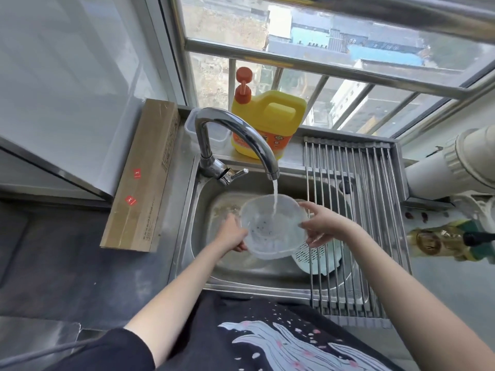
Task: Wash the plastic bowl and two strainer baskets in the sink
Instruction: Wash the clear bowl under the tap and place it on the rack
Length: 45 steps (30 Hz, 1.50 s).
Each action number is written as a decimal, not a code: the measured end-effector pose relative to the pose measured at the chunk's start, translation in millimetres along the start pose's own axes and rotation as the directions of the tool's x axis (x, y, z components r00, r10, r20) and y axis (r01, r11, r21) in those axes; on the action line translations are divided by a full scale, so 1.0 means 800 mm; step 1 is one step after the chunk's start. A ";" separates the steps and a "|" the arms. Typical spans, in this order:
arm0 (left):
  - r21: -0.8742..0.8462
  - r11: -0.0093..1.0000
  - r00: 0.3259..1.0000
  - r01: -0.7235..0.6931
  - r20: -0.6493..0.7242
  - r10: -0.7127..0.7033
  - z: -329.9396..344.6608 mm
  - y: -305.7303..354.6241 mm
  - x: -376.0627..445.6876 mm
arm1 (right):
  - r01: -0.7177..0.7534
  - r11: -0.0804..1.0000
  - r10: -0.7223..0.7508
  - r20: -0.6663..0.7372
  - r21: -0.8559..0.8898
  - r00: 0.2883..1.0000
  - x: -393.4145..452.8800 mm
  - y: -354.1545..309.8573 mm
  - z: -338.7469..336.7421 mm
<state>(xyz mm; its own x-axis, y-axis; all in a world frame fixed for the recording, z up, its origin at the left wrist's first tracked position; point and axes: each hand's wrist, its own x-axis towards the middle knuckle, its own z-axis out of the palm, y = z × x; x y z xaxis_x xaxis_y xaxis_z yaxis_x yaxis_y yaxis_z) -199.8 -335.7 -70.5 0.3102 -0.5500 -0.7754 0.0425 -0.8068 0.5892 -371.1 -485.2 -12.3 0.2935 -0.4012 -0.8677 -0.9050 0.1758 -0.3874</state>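
Over the middle of the sink [203, 266] we held the plastic bowl [273, 226] between both hands, its mouth tipped up and slightly toward us. Our left hand [233, 234] gripped the bowl's left rim, fingers curled under its edge, and our right hand [321, 223] pinched the right rim, thumb at the far side and fingers spread beneath. The bowl lay directly between the two hands, neither nearer than the other, and it was round, with no long axis to speak of. The water stream [274, 196] from the faucet [241, 137] fell just right of the bowl's centre, onto small dark specks at its bottom. We judged the next move to depend on that: tilting or turning the bowl would have to keep its floor under the stream.

Below the bowl and to its right, a white strainer basket [310, 254] rested in the basin, partly under the roll-up drying rack [356, 210] that spanned the sink's right side. Beneath it sat something pale blue, probably the second basket, though we could not tell.

Farther off, a yellow detergent jug [270, 119] with an orange pump stood on the far ledge beside a clear container [192, 127]. A long cardboard box [144, 172] lay on the counter at left, and a barred window [321, 70] ran behind the sink.
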 end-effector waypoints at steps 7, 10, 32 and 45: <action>0.069 0.973 0.965 -0.221 -0.131 0.229 -0.022 0.020 0.000 | 0.258 0.963 -0.231 -0.260 0.074 0.938 -0.004 0.009 0.023; 0.047 0.971 0.960 -0.233 -0.148 0.238 -0.026 0.020 -0.001 | 0.344 0.934 -0.303 -0.306 0.091 0.902 -0.010 0.006 0.023; 0.000 1.000 1.000 -0.007 -0.005 0.007 -0.012 0.029 0.022 | 0.451 0.892 -0.413 -0.379 0.012 0.828 -0.023 -0.063 0.009; 0.695 0.632 0.817 -0.342 -0.113 0.566 -0.068 0.077 -0.016 | 0.296 0.844 -0.163 -0.313 0.446 0.936 0.030 0.024 0.098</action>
<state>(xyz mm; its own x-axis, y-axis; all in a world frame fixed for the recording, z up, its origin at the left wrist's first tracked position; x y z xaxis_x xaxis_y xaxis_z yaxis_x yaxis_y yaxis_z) -149.5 -366.2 -11.9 0.3843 -0.8815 -0.2743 -0.7396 -0.4718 0.4800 -357.4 -420.8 -65.1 0.3259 -0.6852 -0.6514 -0.5397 0.4309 -0.7232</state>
